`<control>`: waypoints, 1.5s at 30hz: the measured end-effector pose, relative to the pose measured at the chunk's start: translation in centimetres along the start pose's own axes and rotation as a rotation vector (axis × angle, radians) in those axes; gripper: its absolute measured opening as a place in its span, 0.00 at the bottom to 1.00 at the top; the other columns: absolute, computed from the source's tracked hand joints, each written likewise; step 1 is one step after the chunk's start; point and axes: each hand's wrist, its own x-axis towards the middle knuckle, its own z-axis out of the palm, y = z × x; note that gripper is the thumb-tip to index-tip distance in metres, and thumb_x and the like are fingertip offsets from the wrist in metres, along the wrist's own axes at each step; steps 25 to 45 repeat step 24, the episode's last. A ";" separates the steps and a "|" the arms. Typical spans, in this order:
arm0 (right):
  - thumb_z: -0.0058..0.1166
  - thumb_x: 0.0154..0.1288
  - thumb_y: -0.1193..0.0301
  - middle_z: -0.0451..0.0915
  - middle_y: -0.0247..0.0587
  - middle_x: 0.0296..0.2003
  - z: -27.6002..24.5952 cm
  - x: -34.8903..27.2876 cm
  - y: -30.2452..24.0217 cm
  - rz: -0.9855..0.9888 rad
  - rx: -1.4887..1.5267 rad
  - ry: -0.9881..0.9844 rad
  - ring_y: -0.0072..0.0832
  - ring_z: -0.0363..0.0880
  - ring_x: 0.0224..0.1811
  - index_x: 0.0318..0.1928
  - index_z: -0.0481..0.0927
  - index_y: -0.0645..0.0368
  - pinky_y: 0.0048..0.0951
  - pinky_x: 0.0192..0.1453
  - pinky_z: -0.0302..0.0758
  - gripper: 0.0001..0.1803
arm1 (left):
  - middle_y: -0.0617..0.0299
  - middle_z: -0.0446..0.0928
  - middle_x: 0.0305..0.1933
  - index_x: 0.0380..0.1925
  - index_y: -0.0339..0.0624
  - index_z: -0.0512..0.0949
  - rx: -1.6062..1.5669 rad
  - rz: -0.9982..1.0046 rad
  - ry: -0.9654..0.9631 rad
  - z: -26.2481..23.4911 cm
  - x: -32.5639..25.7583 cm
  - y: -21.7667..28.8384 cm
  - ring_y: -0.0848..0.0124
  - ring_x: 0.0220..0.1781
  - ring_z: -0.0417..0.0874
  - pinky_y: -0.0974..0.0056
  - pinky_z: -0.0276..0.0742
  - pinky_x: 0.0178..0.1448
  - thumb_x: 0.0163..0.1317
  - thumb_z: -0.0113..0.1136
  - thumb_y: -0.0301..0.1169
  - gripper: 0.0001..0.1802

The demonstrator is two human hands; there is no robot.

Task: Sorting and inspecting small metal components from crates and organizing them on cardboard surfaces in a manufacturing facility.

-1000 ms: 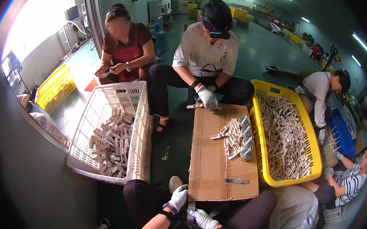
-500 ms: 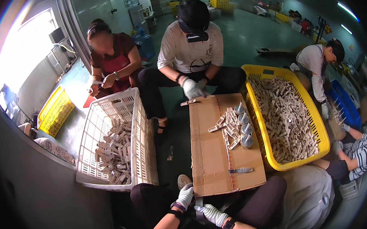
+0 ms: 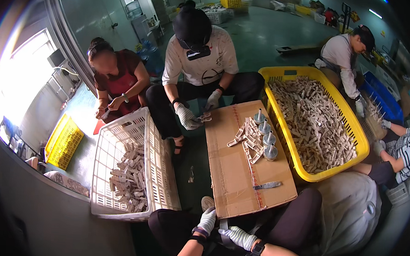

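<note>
Both my hands wear striped white gloves and are low in the head view, at the near edge of a cardboard box [image 3: 232,189]. My left hand [image 3: 206,221] is closed at the box's near left corner; what its fingers hold is hidden. Just right of it, my right hand [image 3: 239,237] pinches a flat grey strip [image 3: 224,224], which hangs down toward my lap. On the box top lie a grey-handled knife-like tool [image 3: 267,185], a pile of pale clip-shaped parts [image 3: 248,138] and a row of several metal pieces with upright spouts [image 3: 270,152].
A yellow crate [image 3: 313,176] full of pale parts stands right of the box. Left is a white crate [image 3: 163,165], partly filled. Across the box sits a gloved co-worker [image 3: 200,58]; another person [image 3: 122,75] is at left, others at right. A whitish sack [image 3: 351,214] lies beside my right leg.
My view has shifted slightly; my hands stay almost in place. The co-worker opposite has parted their hands, one now reaching a pale part at the box's far left corner.
</note>
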 end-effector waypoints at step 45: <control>0.43 0.73 0.67 0.83 0.48 0.44 -0.4 0.2 -1.7 0.166 -0.147 -0.116 0.34 0.81 0.46 0.52 0.79 0.55 0.31 0.57 0.75 0.14 | 0.58 0.82 0.46 0.52 0.37 0.78 0.030 0.081 -0.038 -0.8 0.1 -1.0 0.69 0.48 0.80 0.67 0.75 0.54 0.64 0.58 0.30 0.17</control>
